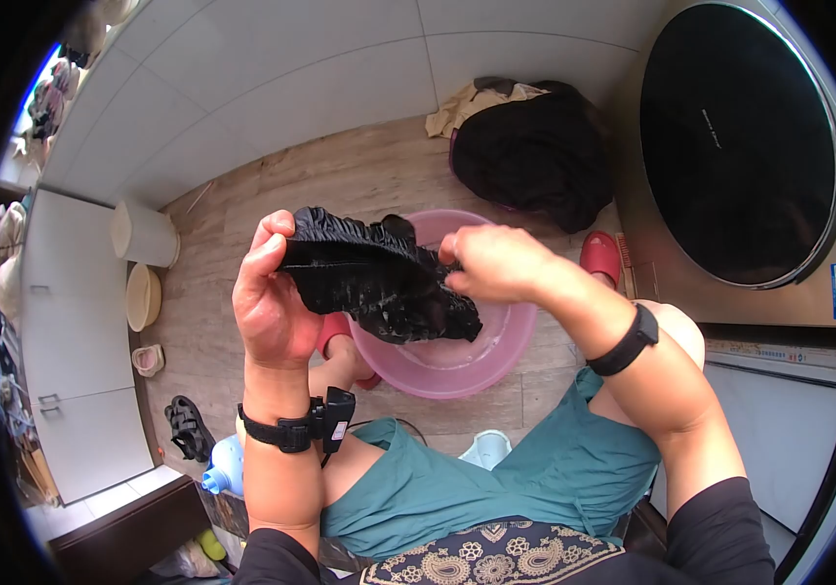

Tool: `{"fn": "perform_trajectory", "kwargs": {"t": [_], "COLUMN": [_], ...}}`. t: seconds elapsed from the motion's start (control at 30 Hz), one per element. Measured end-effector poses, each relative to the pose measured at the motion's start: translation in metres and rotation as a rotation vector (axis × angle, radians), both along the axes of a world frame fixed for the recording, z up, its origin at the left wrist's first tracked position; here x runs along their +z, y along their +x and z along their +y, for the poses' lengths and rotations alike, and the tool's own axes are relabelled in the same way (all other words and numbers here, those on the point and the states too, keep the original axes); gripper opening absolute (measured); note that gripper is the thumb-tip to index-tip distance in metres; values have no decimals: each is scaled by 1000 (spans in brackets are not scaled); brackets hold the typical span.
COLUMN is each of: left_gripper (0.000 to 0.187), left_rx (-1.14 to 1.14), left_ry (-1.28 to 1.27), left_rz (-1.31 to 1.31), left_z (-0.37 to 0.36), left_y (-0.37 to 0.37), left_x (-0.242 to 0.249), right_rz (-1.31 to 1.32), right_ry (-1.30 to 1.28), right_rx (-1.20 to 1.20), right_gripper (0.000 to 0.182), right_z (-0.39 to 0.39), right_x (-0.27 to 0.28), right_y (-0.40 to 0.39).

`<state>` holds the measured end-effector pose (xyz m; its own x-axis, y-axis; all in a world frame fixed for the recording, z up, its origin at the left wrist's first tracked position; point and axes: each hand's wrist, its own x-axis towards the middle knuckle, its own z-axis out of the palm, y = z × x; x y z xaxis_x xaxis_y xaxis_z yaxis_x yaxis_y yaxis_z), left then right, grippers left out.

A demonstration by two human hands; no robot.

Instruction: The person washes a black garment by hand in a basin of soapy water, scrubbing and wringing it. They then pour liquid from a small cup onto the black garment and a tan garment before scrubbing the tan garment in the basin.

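Observation:
A wet black garment (pixel 369 283) with a gathered elastic band and whitish suds on it is stretched out above a pink basin (pixel 415 380). At its upper left end, my left hand (pixel 277 292) is closed, pinching the band between thumb and fingers. My right hand (pixel 496 261) is closed at the garment's right side, its fingers bent onto the dark cloth. Exactly what the right fingertips grip is partly hidden. Pinkish, sudsy water (pixel 457 361) shows in the basin under the garment.
Beyond the basin, a heap of black clothing (pixel 533 151) lies by the wall. A black-topped appliance (pixel 740 146) stands at the right. Along the left are a white cabinet (pixel 81 322), a white bin (pixel 145 232), a cream basin (pixel 143 297) and black sandals (pixel 187 427). A blue bottle (pixel 226 466) stands near my left forearm.

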<state>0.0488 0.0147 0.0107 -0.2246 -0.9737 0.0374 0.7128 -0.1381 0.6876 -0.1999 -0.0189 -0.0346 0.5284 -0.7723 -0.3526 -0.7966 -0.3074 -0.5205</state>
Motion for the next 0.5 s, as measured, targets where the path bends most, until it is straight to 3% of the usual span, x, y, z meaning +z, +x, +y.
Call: {"fn": "perform_trajectory", "kwargs": {"t": [0.13,0.37,0.5], "left_gripper": [15,20,21], "left_rx": [-67,-98,-76], "left_ry": [-50,-164,-206], "left_rz": [37,68,123], "left_z": [2,10,13], "left_y": [-1,3,-2], "left_x": [1,5,6], "right_rz": [54,110,-23], "right_ry": [-24,-152,-179], "right_rx": [107,-51,-51], "right_gripper": [42,50,52], "right_z": [14,7,14], "right_x": [-20,-23,-33], "right_y": [14,9,18]}}
